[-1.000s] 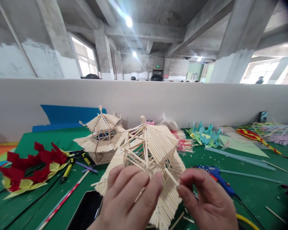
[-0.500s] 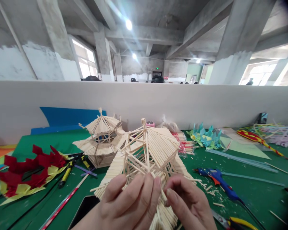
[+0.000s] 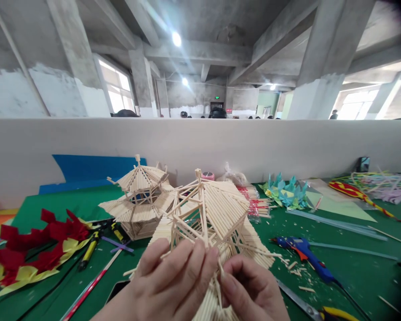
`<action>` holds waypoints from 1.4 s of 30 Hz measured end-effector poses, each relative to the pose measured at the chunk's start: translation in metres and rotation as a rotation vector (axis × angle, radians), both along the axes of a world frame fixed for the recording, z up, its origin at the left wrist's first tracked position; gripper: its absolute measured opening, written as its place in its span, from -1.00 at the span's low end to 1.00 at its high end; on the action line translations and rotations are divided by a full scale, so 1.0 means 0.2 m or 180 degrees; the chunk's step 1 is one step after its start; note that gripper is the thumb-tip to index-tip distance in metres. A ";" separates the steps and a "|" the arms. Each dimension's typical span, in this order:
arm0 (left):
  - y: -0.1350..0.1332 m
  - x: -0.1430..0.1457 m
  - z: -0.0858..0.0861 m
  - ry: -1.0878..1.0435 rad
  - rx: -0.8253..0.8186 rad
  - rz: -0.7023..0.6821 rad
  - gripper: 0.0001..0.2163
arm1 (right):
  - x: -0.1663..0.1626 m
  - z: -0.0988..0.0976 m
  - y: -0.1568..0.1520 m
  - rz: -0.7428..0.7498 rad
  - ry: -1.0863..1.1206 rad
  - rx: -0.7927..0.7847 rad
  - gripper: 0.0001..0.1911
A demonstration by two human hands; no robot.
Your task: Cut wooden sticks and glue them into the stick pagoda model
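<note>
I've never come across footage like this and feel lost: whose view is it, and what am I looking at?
There is no machine here, just a person's two bare hands. The view comes from a camera worn on the head, looking forward and down. The left hand lies over the front of a stick-built model; what its fingertips do is hidden. The right hand pinches what looks like a thin stick. On the green table are a second model behind to the left, a red-and-yellow craft piece at far left, and, to the right, a blue glue gun and scattered wooden bits.
</note>
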State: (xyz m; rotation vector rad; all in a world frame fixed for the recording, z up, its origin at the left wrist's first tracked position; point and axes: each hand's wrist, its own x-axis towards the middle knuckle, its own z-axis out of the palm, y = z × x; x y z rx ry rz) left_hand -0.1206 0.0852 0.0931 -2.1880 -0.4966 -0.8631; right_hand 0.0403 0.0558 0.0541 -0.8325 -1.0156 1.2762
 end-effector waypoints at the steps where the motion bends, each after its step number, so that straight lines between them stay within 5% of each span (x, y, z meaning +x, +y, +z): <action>1: 0.01 0.00 0.00 -0.0181 -0.0160 -0.0035 -0.70 | 0.00 0.00 0.01 -0.0063 -0.0043 0.0004 -0.72; 7: 0.09 0.00 0.00 -0.0885 -0.0714 -0.0303 -0.82 | -0.01 0.00 0.07 -0.0254 -0.0049 -0.0022 -0.72; 42: 0.12 0.02 -0.06 -0.0596 -0.1174 -0.0006 -0.66 | -0.03 0.00 0.16 -0.0089 0.0184 -0.0206 -0.63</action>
